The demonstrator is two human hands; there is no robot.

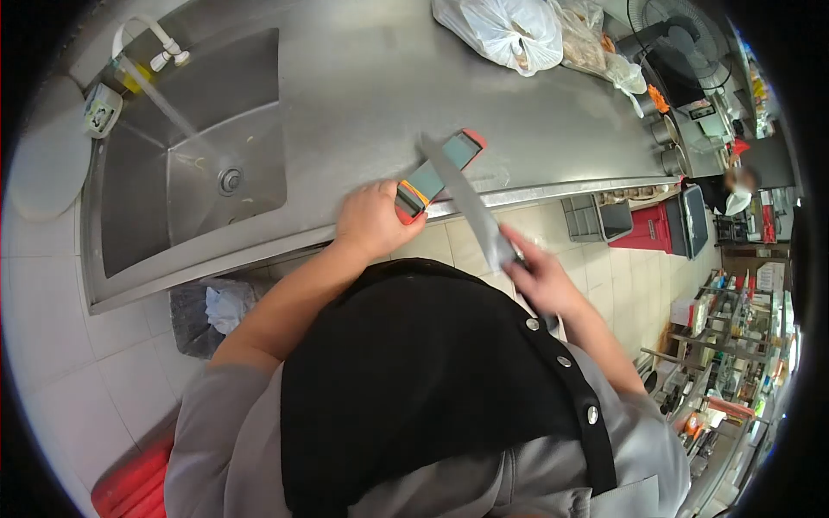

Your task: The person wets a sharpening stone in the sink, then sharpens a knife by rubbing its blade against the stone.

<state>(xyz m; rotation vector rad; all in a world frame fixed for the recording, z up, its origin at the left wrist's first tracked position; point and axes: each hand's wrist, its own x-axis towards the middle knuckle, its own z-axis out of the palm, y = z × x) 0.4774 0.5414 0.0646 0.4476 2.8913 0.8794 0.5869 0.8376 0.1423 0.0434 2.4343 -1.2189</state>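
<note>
My left hand (374, 217) is closed around the near end of a sharpening stone (443, 172), which has a grey-green face and a red holder. The stone lies slanted on the steel counter, its near end by the front edge. In my right hand (541, 274) is the dark handle of a large kitchen knife (466, 200). Its broad blade points away from me and crosses over the stone, with the tip past the stone's left side. Slight blur on the blade and right hand hides whether the edge touches the stone.
Water runs from a white faucet (142, 39) into the steel sink (194, 186) on the left. White plastic bags (509, 34) sit at the counter's back. Below stand a bin (194, 319), a grey crate (596, 218) and a red container (641, 226). Another person (734, 186) is far right.
</note>
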